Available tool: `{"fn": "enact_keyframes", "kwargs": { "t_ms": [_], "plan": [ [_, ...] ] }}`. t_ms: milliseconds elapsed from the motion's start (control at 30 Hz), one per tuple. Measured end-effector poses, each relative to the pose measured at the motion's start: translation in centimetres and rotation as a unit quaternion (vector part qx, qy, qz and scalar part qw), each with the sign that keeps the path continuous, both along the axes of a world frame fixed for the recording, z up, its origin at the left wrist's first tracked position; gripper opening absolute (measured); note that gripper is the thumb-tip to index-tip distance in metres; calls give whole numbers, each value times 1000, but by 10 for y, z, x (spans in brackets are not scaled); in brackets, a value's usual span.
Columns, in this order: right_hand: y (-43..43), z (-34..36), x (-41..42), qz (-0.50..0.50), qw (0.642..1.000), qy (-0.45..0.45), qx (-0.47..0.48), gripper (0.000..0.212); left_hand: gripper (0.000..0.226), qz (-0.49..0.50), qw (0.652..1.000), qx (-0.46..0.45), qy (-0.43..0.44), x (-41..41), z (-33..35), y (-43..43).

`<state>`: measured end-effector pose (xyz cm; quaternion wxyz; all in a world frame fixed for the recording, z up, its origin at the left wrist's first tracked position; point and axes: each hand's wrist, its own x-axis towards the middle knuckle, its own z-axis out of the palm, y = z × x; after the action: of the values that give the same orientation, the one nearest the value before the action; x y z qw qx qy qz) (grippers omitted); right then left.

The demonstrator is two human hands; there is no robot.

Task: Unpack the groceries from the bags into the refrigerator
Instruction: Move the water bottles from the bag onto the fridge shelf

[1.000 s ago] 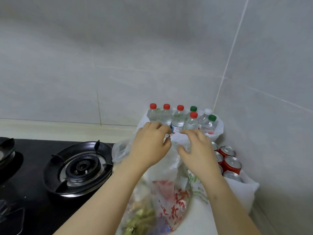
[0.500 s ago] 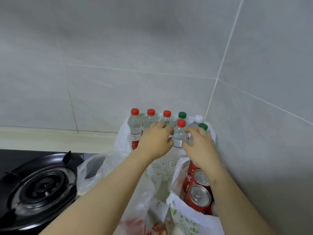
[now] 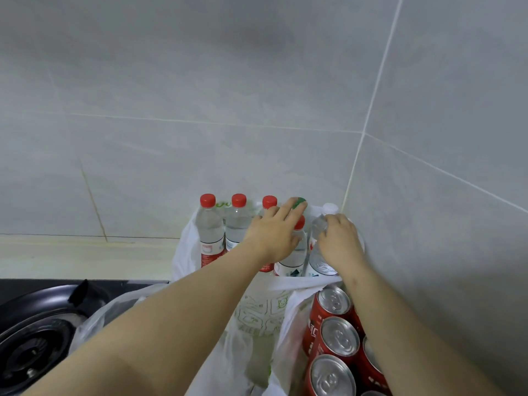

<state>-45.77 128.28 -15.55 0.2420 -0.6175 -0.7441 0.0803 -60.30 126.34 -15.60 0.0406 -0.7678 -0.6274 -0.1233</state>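
Several water bottles stand in a white plastic bag (image 3: 184,252) in the tiled corner, most with red caps, such as the leftmost bottle (image 3: 210,232). My left hand (image 3: 271,234) reaches over them with fingers stretched out; the fingertips touch a green-capped bottle (image 3: 300,202), and a red-capped front bottle (image 3: 293,252) shows beside the thumb. My right hand (image 3: 341,242) curls its fingers round the shoulder of a white-capped bottle (image 3: 318,247). Nearer to me, red drink cans (image 3: 340,338) stand upright in another white bag (image 3: 288,315).
A black gas stove burner (image 3: 34,341) lies at the lower left. A crumpled clear plastic bag (image 3: 94,318) sits between the burner and the grocery bags. Grey tiled walls close in behind and on the right (image 3: 443,224). A pale counter ledge (image 3: 85,252) runs along the back.
Both hands have let go of the bag's edge and moved further back to the bottles. The left fingers now reach the green cap, and the right hand has closed on the white-capped bottle.
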Motion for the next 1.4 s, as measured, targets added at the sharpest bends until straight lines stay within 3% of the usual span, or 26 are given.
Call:
{"fn": "enact_keyframes", "kwargs": {
  "t_ms": [67, 133, 333, 500, 667, 800, 933, 1100, 1233, 1400],
  "plan": [
    [2, -3, 3, 6, 1000, 8, 15, 39, 61, 2, 999, -31, 18, -2, -5, 4],
    [3, -4, 7, 9, 999, 23, 24, 38, 55, 1, 999, -27, -20, -1, -7, 6],
    [8, -3, 11, 18, 983, 183, -20, 27, 31, 3, 968, 9, -250, 7, -16, 0],
    [8, -11, 11, 26, 951, 302, -60, 22, 29, 27, 848, -62, -526, -1, -26, -6],
    [8, -17, 11, 49, 917, 379, -109, 17, 20, 59, 842, -117, -524, -2, -25, -8],
    [7, -19, 19, 60, 889, 431, -140, 15, 22, 93, 817, -158, -547, -2, -25, -11],
    [6, -23, 23, 47, 889, 415, -188, 10, 26, 105, 808, -200, -544, 1, -25, -15],
    [5, -27, 22, 64, 864, 422, -267, 11, 27, 132, 778, -214, -576, 3, -21, -15],
    [4, -27, 20, 72, 852, 434, -285, 10, 14, 120, 770, -207, -592, 1, -21, -19],
    [-5, -22, 15, 61, 854, 435, -279, 30, 13, 162, 736, -158, -639, -4, -25, -21]
  ]
}}
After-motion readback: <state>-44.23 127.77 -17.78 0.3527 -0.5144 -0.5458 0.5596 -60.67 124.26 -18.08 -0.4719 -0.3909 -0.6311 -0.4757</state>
